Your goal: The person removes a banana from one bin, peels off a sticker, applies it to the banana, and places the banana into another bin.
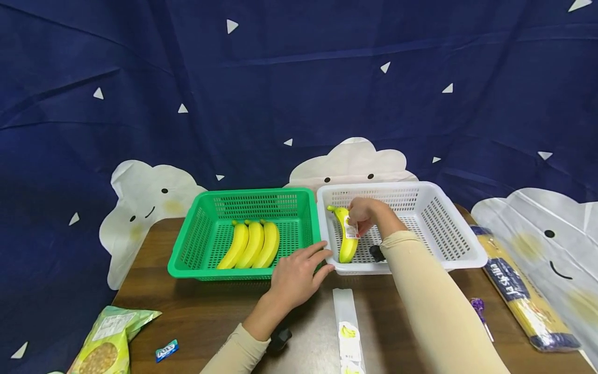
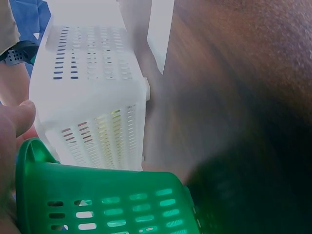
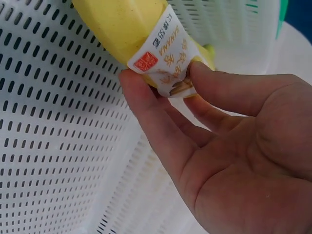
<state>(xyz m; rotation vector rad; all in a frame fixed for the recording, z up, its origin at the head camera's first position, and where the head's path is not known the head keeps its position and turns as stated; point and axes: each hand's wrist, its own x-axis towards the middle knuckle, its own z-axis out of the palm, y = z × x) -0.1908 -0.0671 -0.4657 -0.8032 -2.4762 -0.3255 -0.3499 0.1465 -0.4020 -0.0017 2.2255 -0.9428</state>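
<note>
Now labelling a banana in the white basket.
Right hand [image 1: 362,214] pinches the label [image 3: 165,61] on the banana [image 1: 347,236]; left hand [image 1: 299,272], relaxed wide, steadies the white basket [image 1: 460,239] at its 7 o'clock corner. Uneven pressing could wrinkle the label.

"BANANA" reads on the banana [image 3: 124,24] label [image 3: 165,58] — other print unreadable.

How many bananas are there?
4: three lie side by side in the green basket, and one banana lies in the white basket, its label pinched by the right hand.

Three bananas [image 1: 249,244] in green basket [image 1: 187,244]; spaghetti pack [image 1: 518,291] right; snack bag [image 1: 105,343], candy [image 1: 166,350] front left.
</note>
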